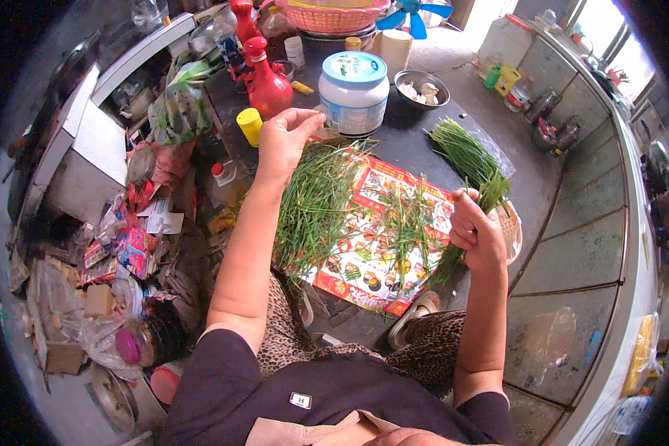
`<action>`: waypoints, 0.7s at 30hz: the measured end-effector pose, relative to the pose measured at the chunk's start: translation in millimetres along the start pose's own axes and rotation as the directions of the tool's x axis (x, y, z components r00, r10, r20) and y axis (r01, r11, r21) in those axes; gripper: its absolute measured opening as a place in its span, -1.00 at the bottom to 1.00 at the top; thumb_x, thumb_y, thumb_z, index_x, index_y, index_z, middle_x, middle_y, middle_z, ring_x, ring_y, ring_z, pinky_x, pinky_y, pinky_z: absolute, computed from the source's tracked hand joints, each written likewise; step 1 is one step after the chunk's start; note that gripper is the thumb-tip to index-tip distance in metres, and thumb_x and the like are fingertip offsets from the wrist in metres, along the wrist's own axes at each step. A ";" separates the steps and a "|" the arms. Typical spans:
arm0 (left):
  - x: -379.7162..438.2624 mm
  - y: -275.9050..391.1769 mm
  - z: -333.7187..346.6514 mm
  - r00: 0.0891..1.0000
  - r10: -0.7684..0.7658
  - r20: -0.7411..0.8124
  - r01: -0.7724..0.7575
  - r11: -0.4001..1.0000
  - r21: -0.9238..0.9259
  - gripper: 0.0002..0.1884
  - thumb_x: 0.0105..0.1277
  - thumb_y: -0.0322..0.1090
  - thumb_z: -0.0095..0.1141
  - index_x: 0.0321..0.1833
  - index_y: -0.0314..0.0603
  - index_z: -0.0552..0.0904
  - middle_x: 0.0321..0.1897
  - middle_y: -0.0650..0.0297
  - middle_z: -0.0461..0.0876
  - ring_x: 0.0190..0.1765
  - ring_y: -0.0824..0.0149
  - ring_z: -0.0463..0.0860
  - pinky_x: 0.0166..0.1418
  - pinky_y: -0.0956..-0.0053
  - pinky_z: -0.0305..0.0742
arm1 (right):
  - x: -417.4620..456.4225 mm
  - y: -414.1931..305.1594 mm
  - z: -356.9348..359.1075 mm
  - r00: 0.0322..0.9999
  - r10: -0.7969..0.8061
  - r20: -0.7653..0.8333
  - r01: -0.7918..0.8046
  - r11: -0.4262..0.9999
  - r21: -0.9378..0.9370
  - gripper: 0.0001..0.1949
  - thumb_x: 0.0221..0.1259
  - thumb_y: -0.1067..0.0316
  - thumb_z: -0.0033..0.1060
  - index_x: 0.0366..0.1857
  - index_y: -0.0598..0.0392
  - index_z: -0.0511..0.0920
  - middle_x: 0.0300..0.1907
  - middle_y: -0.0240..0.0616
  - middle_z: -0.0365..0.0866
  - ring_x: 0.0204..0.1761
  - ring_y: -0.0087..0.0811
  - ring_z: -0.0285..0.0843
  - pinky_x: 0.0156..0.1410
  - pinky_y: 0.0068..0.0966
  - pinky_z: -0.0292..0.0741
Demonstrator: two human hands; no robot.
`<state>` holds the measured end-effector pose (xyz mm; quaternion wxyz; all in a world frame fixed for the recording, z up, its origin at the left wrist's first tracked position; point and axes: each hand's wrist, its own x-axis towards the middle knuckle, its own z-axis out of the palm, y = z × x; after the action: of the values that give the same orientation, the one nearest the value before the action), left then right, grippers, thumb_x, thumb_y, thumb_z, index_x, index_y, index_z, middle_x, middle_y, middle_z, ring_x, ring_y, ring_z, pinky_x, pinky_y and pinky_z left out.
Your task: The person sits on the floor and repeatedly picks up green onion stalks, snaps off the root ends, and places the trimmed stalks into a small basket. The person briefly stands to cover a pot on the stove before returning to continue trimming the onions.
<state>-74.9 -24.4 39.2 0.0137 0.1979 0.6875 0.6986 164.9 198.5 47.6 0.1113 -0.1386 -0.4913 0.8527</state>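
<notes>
Thin green stalks, probably chives [315,209], lie in a loose heap on the left half of a printed paper flyer [362,284]. My left hand [295,131] is raised over the heap's far end, thumb and fingertips pinched together; whether a thin stalk is between them I cannot tell. Around a small bunch of green stalks [493,192] my right hand [476,226] is closed, at the flyer's right edge. Paler loose stalks and scraps [410,223] are scattered on the flyer's middle. A neater bundle of stalks [463,148] rests on clear plastic beyond my right hand.
At the dark table's far side stand a white tub with a blue lid [352,95], a metal bowl of garlic [422,89], a red bottle [267,83] and a yellow container [250,127]. A woven basket [514,231] is partly behind my right hand. Bags and boxes crowd the left.
</notes>
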 end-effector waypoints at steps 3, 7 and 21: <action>-9.6 21.1 7.0 0.986 -0.142 0.090 0.162 0.949 -0.269 -0.84 0.22 -0.34 0.30 -0.21 -0.25 0.68 -0.42 0.36 0.66 -0.43 0.56 0.57 -0.31 0.66 0.48 | -1.9 1.0 5.2 0.999 0.038 0.009 -0.038 0.999 0.002 -0.82 0.36 0.30 0.06 -0.10 0.15 0.48 -0.66 -0.66 0.08 -0.71 -0.81 -0.05 -0.67 -0.75 -0.06; -37.5 34.2 32.0 0.860 -0.269 0.433 0.468 0.753 -0.462 -0.89 0.25 -0.39 0.26 -0.21 -0.22 0.65 -0.38 0.36 0.65 -0.37 0.54 0.60 -0.25 0.65 0.52 | -5.6 6.0 17.8 0.992 0.077 0.097 -0.072 0.996 -0.048 -0.78 0.33 0.30 0.09 -0.07 0.18 0.51 -0.68 -0.67 0.08 -0.70 -0.80 -0.03 -0.66 -0.75 -0.04; -96.5 20.3 82.8 0.692 -0.398 0.602 0.709 0.531 -0.464 -0.88 0.27 -0.34 0.24 -0.18 -0.12 0.62 -0.27 0.32 0.68 -0.23 0.51 0.61 -0.23 0.63 0.45 | 2.9 39.6 40.4 0.997 0.073 -0.007 -0.073 0.976 -0.207 -0.83 0.17 0.25 0.32 -0.22 0.01 0.60 -0.58 -0.61 0.45 -0.68 -0.81 0.11 -0.63 -0.73 0.00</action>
<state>43.7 25.5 32.0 0.4601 0.0905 0.3946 0.7902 146.1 147.4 32.2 0.0649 -0.1672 -0.5720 0.8004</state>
